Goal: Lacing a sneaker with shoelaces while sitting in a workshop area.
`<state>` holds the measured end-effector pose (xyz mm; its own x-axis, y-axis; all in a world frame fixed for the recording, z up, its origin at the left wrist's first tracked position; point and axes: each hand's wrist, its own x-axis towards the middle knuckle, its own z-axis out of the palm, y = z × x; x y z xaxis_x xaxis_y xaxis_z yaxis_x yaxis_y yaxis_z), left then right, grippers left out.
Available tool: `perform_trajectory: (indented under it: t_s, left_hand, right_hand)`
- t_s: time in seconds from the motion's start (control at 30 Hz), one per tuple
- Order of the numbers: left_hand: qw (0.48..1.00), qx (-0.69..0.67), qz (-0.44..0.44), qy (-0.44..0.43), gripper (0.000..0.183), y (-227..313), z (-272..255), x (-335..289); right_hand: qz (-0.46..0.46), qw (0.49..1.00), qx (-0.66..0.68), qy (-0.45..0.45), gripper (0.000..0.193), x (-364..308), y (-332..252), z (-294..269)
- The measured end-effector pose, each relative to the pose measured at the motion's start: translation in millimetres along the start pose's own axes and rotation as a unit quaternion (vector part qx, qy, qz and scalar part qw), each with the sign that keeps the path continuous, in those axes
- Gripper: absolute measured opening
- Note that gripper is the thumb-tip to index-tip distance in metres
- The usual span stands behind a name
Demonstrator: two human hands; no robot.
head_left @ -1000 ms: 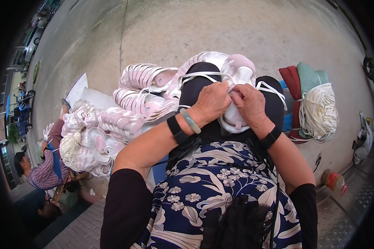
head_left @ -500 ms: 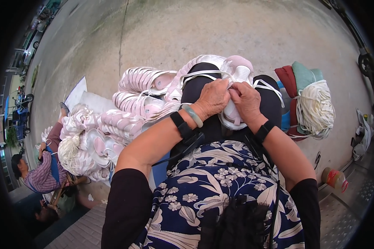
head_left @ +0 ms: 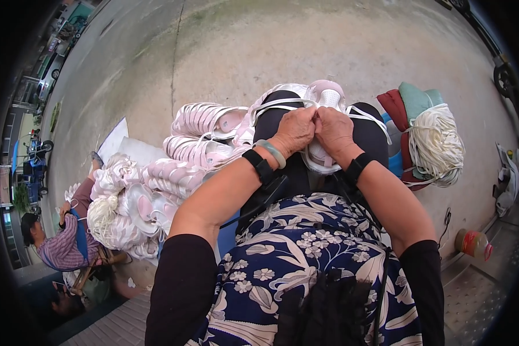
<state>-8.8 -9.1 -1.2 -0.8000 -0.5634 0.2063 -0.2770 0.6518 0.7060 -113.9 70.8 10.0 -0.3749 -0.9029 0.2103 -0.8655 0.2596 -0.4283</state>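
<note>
A pink and white sneaker (head_left: 324, 164) rests between my black-clad knees, its toe pointing away from me. Over its middle, my left hand (head_left: 296, 128) and my right hand (head_left: 334, 129) meet, fingers curled and thumbs side by side. Both appear to pinch the white shoelace (head_left: 368, 115), which loops out across each knee; the exact grip is hidden under the fingers. The sneaker's toe and heel show beyond and below my hands.
Rows of nested pink and white shoe pieces (head_left: 199, 118) lie to my left, with a larger heap (head_left: 135, 222) nearer. A bundle of white laces (head_left: 438, 144) hangs at my right knee. A bottle (head_left: 473, 245) stands lower right. Another person (head_left: 69, 239) sits at far left.
My hands have come together over the sneaker, and my right hand has turned so its knuckles face up. The whole view has shifted slightly.
</note>
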Motion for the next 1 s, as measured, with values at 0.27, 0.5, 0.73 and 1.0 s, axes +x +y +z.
perform_trajectory:
  t_s: [0.27, 0.5, 0.73, 1.0]
  left_hand:
    - [0.996, 0.083, -0.011, 0.003, 0.026, 6, 1, -10]
    - [0.995, 0.102, -0.006, 0.019, 0.014, 18, 0, -11]
    - [0.995, 0.079, -0.022, 0.048, 0.014, 26, -23, 6]
    - [0.978, 0.187, 0.090, -0.010, 0.039, 3, -22, 26]
  right_hand:
    - [-0.066, 0.994, -0.039, -0.083, 0.012, -122, 122, -92]
    - [0.203, 0.972, -0.088, -0.083, 0.016, -283, 241, -129]
    - [0.101, 0.993, -0.012, -0.053, 0.020, -201, 186, -98]
    - [-0.067, 0.990, 0.099, 0.073, 0.030, -94, 102, -84]
